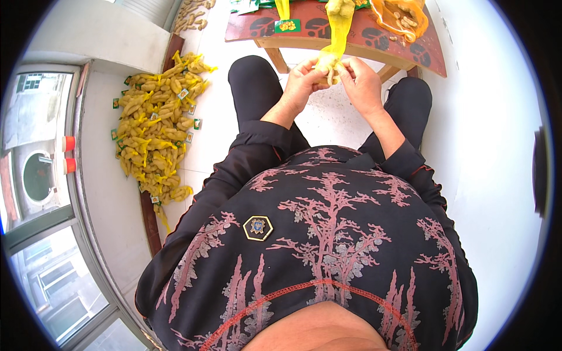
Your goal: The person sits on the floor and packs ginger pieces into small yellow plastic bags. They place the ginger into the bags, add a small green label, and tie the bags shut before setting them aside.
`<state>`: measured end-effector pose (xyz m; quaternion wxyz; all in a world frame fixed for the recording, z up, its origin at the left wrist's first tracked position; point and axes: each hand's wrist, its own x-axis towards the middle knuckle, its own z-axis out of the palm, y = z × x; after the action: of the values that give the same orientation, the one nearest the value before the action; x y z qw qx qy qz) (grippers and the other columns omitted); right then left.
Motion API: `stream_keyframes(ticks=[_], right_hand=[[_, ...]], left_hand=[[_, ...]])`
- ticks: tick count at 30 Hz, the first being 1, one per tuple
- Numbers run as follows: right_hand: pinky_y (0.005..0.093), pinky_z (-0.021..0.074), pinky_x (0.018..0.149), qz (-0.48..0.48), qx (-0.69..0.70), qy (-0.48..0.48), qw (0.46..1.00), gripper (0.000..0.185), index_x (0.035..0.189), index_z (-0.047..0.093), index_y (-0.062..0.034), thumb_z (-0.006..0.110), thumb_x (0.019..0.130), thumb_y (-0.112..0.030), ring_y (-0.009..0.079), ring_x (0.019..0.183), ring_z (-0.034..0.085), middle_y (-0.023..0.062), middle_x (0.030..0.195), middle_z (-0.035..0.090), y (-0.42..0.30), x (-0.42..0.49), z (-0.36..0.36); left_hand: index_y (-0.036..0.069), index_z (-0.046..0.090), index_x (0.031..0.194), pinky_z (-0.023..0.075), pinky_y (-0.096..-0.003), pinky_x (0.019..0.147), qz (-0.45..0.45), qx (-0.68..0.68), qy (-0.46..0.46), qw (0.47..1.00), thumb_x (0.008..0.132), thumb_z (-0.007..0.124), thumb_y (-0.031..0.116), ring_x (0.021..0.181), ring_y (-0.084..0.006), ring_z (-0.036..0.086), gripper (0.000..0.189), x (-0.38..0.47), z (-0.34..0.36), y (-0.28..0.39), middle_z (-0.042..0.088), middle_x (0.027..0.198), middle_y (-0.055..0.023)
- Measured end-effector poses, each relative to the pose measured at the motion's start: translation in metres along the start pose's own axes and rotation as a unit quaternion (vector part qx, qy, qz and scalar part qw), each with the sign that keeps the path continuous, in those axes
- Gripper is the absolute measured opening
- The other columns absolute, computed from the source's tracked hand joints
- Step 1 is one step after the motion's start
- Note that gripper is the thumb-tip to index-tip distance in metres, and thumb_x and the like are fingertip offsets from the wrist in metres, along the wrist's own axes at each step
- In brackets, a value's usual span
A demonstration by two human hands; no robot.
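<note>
Over the gap between the person's knees, my left hand (304, 81) and my right hand (362, 83) both grip the near end of a yellow mesh net (341, 37). Between my fingertips the net looks spread around a few pale pieces that resemble unshelled peanuts. From there it stretches away to the table (307, 37), where its far part is bunched and bulky. Thumbs and fingers of both hands pinch the mesh from opposite sides. Beside it on the table lie a green card with a picture (287, 26) and a narrow yellow net strip (283, 8).
An open orange mesh bag (412, 22) with peanut-like pieces sits at the table's right. More green packaging (246, 5) lies at the far edge. On the floor at left is a large heap of filled yellow nets with tags (153, 118), and loose pieces (191, 17) lie beyond it.
</note>
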<state>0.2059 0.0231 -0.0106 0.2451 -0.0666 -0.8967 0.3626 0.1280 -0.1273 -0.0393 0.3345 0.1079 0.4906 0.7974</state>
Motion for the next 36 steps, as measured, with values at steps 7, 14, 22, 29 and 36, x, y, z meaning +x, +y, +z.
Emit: stream_keyframes(ticks=[7, 14, 22, 29, 36], right_hand=[[0.0386, 0.0507, 0.065, -0.211, -0.021, -0.048, 0.976, 0.011, 0.091, 0.061, -0.0057, 0.067, 0.085, -0.012, 0.0332, 0.075, 0.062, 0.0125, 0.084, 0.061, -0.031, -0.016, -0.006], [0.0293, 0.0500, 0.063, -0.034, 0.165, -0.048, 0.985, 0.008, 0.091, 0.060, -0.0028, 0.064, 0.089, -0.010, 0.0178, 0.067, 0.062, 0.0059, 0.081, 0.063, -0.025, -0.018, -0.010], [0.0202, 0.0468, 0.067, 0.085, 0.406, -0.027, 0.910, 0.015, 0.093, 0.060, -0.0029, 0.056, 0.098, -0.016, 0.0053, 0.070, 0.058, 0.0003, 0.081, 0.064, -0.062, 0.005, -0.053], [0.0191, 0.0460, 0.067, -0.046, 0.357, 0.029, 0.932, 0.016, 0.096, 0.064, -0.0049, 0.055, 0.098, -0.019, 0.0032, 0.070, 0.056, -0.0016, 0.082, 0.064, -0.093, 0.032, -0.113], [0.0179, 0.0393, 0.066, -0.057, 0.293, 0.026, 0.954, 0.015, 0.097, 0.062, -0.0053, 0.053, 0.098, -0.018, 0.0025, 0.068, 0.047, -0.0044, 0.076, 0.054, -0.085, 0.037, -0.126]], left_hand=[[0.002, 0.058, 0.123, 0.0531, -0.0264, 0.077, 0.098, 0.106, 0.030, 0.989, 0.094, 0.059, 0.014, 0.090, -0.0104, 0.065, 0.032, 0.003, -0.006, -0.009, 0.068, 0.104, -0.0042], [0.001, 0.063, 0.109, 0.0547, -0.0252, 0.067, 0.055, 0.111, 0.047, 0.991, 0.099, 0.054, 0.018, 0.077, -0.0141, 0.068, 0.022, 0.001, 0.002, -0.001, 0.069, 0.092, -0.0080], [0.002, 0.058, 0.085, 0.0473, -0.0209, 0.047, 0.106, 0.256, 0.103, 0.955, 0.095, 0.063, 0.016, 0.052, -0.0090, 0.060, 0.018, -0.033, 0.045, 0.078, 0.063, 0.066, -0.0042], [0.001, 0.060, 0.083, 0.0397, -0.0190, 0.045, 0.405, 0.431, 0.082, 0.802, 0.091, 0.067, 0.010, 0.052, -0.0068, 0.060, 0.014, -0.049, 0.073, 0.156, 0.063, 0.063, -0.0033], [0.004, 0.055, 0.081, 0.0362, -0.0193, 0.034, 0.184, 0.347, 0.018, 0.920, 0.093, 0.065, 0.014, 0.047, -0.0029, 0.049, 0.018, -0.064, 0.112, 0.181, 0.057, 0.063, 0.0000]])
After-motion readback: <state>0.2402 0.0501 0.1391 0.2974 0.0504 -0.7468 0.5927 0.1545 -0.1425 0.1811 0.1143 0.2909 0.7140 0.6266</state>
